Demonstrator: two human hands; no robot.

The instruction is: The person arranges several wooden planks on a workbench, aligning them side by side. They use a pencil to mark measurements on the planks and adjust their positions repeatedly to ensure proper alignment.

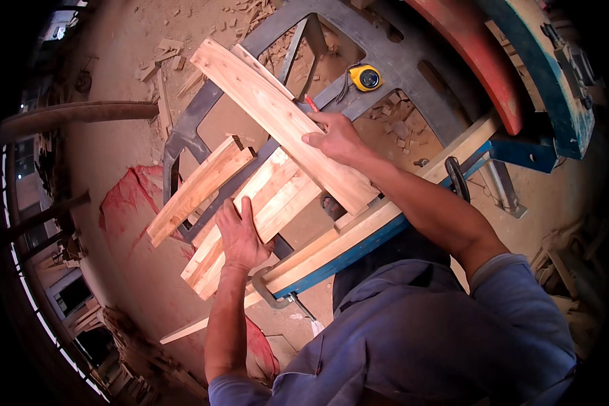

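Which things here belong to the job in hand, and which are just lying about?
Likely the job:
plank, in the right hand
boards, under the left hand
thin red tool, by the right hand

Lying about:
tape measure, untouched, possibly for the job
red sheet
wood scraps

Before you, the long board is pale honey-tan with fine lengthwise grain, the slats run in stripes of cream and warm orange-tan, and the narrow pieces at their left are golden tan. Your tabletop is dark grey, carrying a yellow-and-black tape measure, with a red pencil nearby, while your wooden strip is pale yellow above a blue rail. Your shirt is muted blue-purple, the curved part orange-red, the cloth dusty red and the floor reddish brown.
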